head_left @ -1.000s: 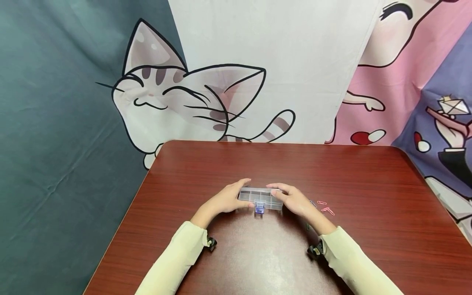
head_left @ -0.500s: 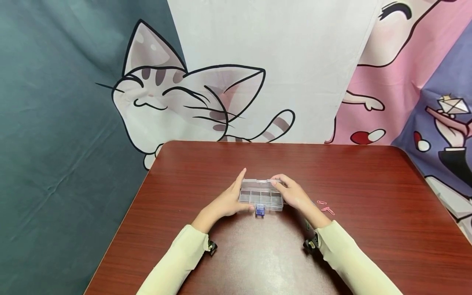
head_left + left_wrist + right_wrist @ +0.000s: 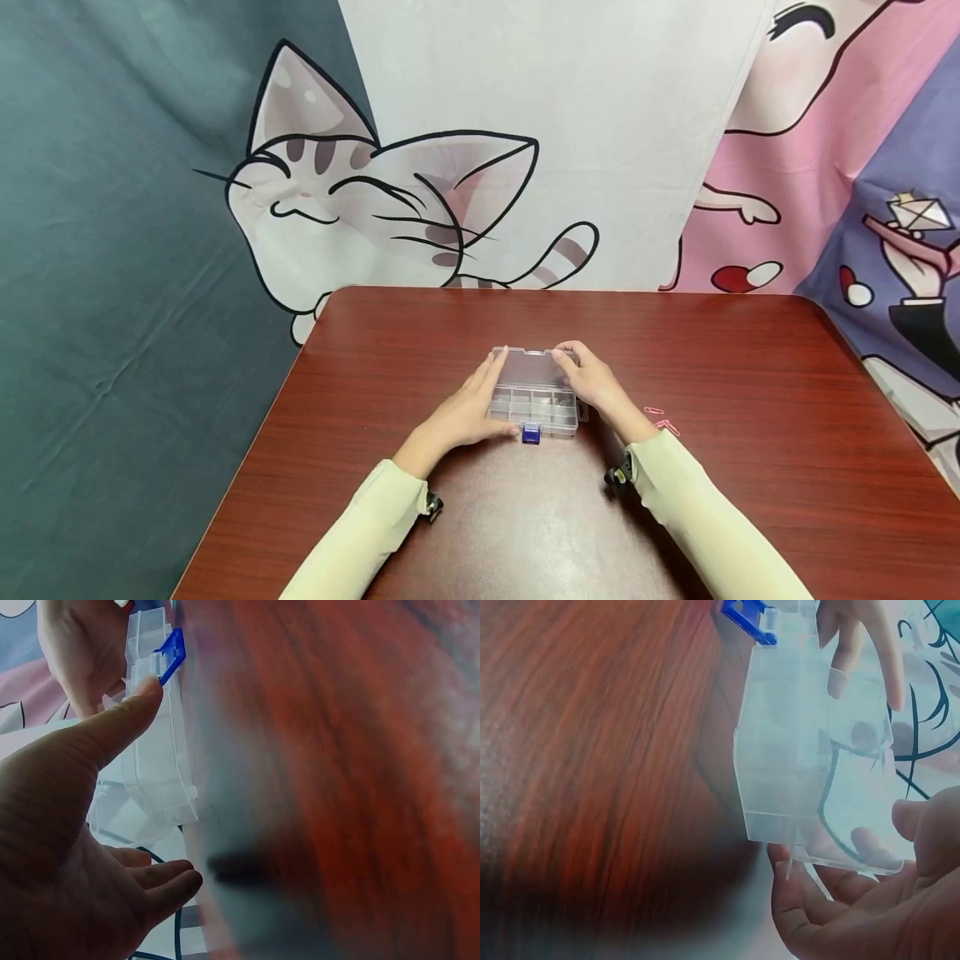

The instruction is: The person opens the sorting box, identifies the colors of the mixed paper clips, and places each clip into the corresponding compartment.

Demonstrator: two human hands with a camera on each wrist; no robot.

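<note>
A small clear plastic compartment box [image 3: 542, 408] stands on the table with its transparent lid [image 3: 534, 367] raised at the back. A blue latch [image 3: 531, 434] hangs at its front. My left hand [image 3: 465, 408] lies along the box's left side, thumb at the front wall near the latch, straight fingers beside the lid. In the left wrist view, that thumb [image 3: 127, 720] touches the box front. My right hand [image 3: 592, 379] pinches the lid's right edge, thumb in front and fingers behind in the right wrist view. Whether the compartments hold anything is too small to tell.
Several pink paper clips [image 3: 664, 423] lie on the brown table [image 3: 750, 367] beyond my right forearm. A small pale outline shows just right of the box. Cartoon-printed cloth [image 3: 450, 83] hangs behind the table.
The lid has swung up and back, with my right hand rising along with its edge. My left hand's fingers have straightened beside the lid while its thumb stays at the front.
</note>
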